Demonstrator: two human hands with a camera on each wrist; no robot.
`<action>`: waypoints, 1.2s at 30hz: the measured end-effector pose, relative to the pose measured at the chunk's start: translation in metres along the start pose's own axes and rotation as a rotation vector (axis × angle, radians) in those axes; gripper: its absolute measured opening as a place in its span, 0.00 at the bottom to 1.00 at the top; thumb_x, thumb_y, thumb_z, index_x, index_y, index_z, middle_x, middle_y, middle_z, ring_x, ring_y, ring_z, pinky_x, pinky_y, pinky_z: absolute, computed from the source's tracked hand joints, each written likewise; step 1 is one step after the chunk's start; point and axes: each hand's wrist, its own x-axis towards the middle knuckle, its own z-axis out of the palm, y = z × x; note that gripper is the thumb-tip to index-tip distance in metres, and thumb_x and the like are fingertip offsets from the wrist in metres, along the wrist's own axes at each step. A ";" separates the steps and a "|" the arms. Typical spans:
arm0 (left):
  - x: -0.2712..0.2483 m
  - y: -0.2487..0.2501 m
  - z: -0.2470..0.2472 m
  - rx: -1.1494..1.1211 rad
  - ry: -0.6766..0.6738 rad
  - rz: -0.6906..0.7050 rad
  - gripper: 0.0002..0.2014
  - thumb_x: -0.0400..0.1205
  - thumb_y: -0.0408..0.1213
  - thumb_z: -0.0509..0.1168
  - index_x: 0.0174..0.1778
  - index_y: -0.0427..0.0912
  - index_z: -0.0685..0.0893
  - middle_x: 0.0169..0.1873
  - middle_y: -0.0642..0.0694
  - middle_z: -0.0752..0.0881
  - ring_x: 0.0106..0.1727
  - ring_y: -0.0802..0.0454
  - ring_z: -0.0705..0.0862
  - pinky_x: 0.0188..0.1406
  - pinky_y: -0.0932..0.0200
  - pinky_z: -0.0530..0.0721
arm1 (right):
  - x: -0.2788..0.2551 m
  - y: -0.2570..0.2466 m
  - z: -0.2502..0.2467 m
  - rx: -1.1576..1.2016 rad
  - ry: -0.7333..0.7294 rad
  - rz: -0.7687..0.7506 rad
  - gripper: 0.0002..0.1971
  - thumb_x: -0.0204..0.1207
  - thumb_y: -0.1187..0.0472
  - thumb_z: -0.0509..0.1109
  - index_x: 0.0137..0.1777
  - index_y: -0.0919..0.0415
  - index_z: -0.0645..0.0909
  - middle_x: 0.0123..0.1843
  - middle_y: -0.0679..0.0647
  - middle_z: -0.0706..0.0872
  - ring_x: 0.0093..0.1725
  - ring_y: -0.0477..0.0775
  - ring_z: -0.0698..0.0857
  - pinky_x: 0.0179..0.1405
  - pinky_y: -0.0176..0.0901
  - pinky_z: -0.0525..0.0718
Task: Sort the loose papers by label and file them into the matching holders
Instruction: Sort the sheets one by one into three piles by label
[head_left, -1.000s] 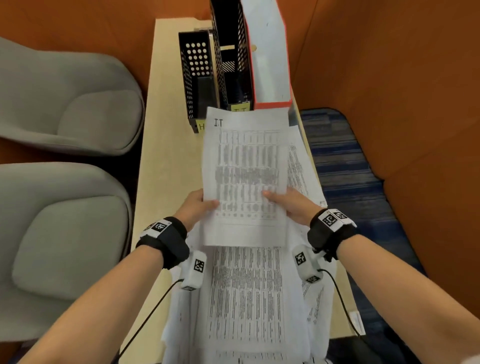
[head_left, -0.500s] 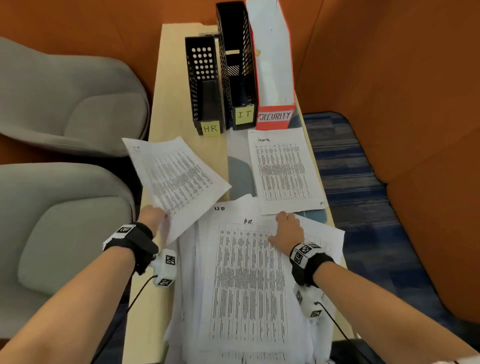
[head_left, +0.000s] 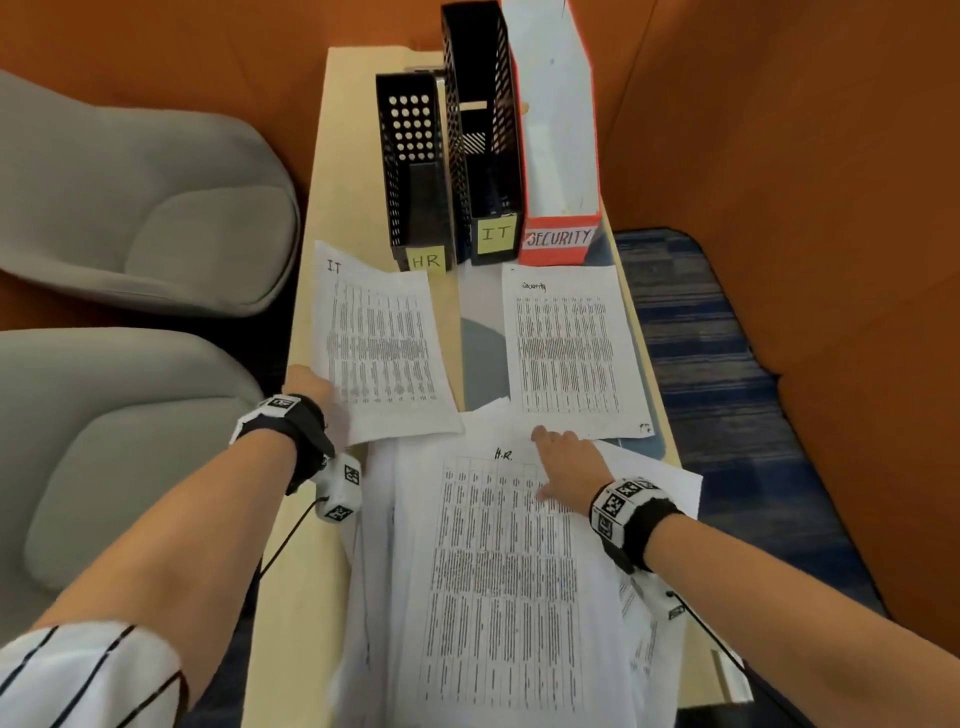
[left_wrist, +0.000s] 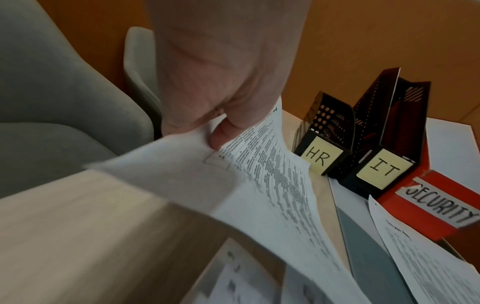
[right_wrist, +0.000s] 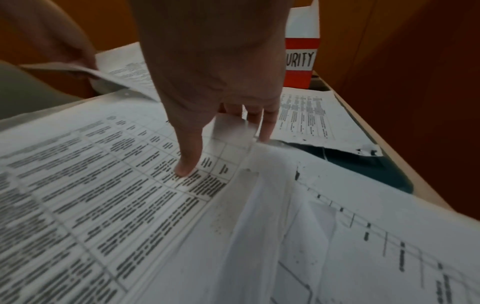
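IT sheet (head_left: 382, 348) now lower, left hand (head_left: 311, 389) half hidden.

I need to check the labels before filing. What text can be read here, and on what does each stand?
"HR": yellow note on the left black holder.
"IT": yellow note on the middle black holder.
"SECURITY": white strip on the red holder.
"I.T": handwritten on the sheet held by the left hand.
"H.R.": handwritten on the top sheet of the pile.
"Security": handwritten, faint, on the sheet before the red holder.
Printed tables: too small to read.
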 end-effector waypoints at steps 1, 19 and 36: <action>0.005 0.003 -0.002 0.012 0.020 -0.011 0.20 0.83 0.27 0.56 0.71 0.26 0.67 0.66 0.27 0.76 0.67 0.30 0.77 0.65 0.41 0.75 | -0.002 -0.002 0.001 0.031 0.026 -0.014 0.30 0.75 0.59 0.71 0.73 0.59 0.62 0.57 0.55 0.81 0.56 0.59 0.82 0.49 0.51 0.81; 0.032 -0.029 -0.011 0.002 0.112 0.008 0.19 0.79 0.29 0.62 0.66 0.35 0.70 0.60 0.28 0.80 0.61 0.29 0.79 0.60 0.40 0.77 | -0.004 0.034 -0.050 1.073 0.095 0.166 0.09 0.75 0.67 0.71 0.54 0.62 0.80 0.48 0.56 0.84 0.44 0.53 0.84 0.38 0.40 0.83; -0.042 0.033 0.036 -0.398 -0.455 0.252 0.13 0.84 0.34 0.63 0.64 0.37 0.81 0.53 0.42 0.87 0.58 0.39 0.85 0.56 0.44 0.85 | 0.085 0.019 -0.134 1.363 0.139 0.275 0.52 0.62 0.39 0.81 0.81 0.51 0.56 0.74 0.53 0.70 0.69 0.60 0.77 0.64 0.57 0.79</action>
